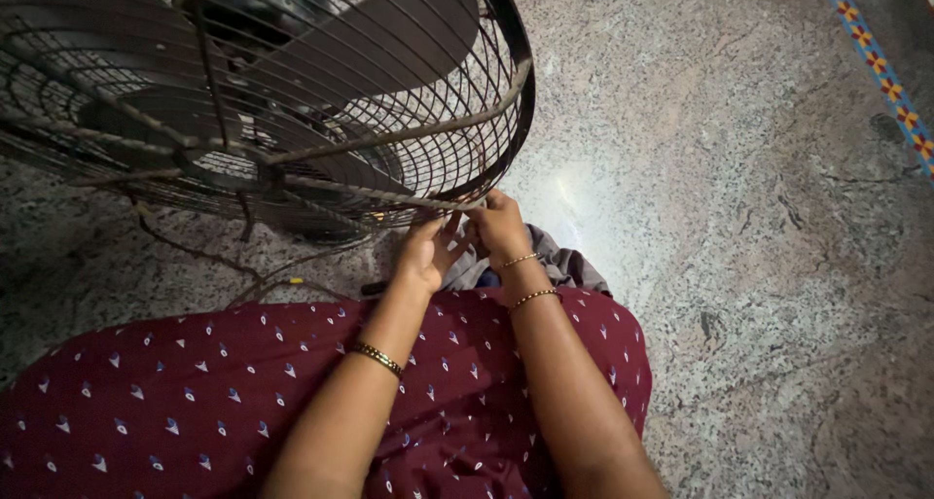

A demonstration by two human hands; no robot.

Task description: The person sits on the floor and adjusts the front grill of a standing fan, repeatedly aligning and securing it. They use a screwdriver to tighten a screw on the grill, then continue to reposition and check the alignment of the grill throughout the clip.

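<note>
A dusty metal fan with a dark wire guard and grey blades stands on the floor in front of me, filling the upper left. My left hand and my right hand meet at the guard's lower rim, fingers pinching the wire edge. A grey cloth lies bunched just under and behind my right hand; whether either hand grips it is hidden. Both wrists carry thin gold bangles. My lap is covered by maroon patterned fabric.
Speckled grey granite floor spreads to the right. A dark power cord trails under the fan near my knee. A strip of cloth with a colourful patterned border lies at the far upper right.
</note>
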